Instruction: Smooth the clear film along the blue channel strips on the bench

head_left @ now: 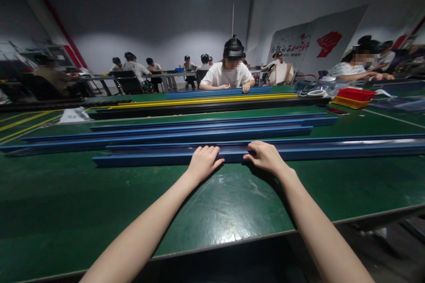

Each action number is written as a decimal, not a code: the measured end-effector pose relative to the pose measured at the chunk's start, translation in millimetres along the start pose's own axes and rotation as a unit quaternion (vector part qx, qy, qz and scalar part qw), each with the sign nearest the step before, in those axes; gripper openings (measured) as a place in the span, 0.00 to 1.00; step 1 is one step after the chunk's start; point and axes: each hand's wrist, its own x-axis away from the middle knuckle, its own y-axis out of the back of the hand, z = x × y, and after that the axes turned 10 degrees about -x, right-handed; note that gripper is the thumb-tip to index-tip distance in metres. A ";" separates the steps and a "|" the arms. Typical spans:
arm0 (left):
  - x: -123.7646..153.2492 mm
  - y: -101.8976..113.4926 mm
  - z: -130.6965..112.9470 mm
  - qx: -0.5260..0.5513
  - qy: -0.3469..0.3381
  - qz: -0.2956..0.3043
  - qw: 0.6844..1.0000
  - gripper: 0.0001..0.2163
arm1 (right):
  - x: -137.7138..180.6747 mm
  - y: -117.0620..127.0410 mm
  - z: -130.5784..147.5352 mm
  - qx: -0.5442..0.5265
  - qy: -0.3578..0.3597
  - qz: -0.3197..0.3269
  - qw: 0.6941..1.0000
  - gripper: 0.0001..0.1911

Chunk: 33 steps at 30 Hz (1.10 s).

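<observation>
A long blue channel-shaped rail lies across the green table in front of me, its open trough facing up. My left hand is closed over its near wall, fingers in the trough and thumb on the near side. A short way to the right, my right hand grips the same rail, with its fingers curled and partly hidden. A clear, shiny strip shows inside the trough towards the right end. Whether either hand also pinches this strip, I cannot tell.
Further blue rails lie just beyond, then a black rail and a yellow rail. Red and yellow bins stand at right. A co-worker opposite handles another blue rail. The table's near edge runs below my forearms.
</observation>
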 end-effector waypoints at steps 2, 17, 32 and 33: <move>0.2 -1.5 0.3 0.001 -0.001 -0.004 1.000 0.14 | 3.6 3.4 -5.4 0.004 -0.017 -0.004 1.000 0.09; -0.9 -9.0 2.0 -0.007 0.009 -0.016 1.000 0.16 | 6.3 -6.8 -1.8 0.016 0.024 -0.008 1.000 0.13; -0.4 -5.2 3.1 0.002 0.000 -0.009 1.000 0.15 | -7.0 -15.2 19.0 0.052 0.072 -0.011 0.996 0.11; -0.5 -4.8 3.2 0.003 -0.001 -0.010 1.000 0.15 | -7.2 -14.7 18.7 0.052 0.072 -0.010 0.996 0.11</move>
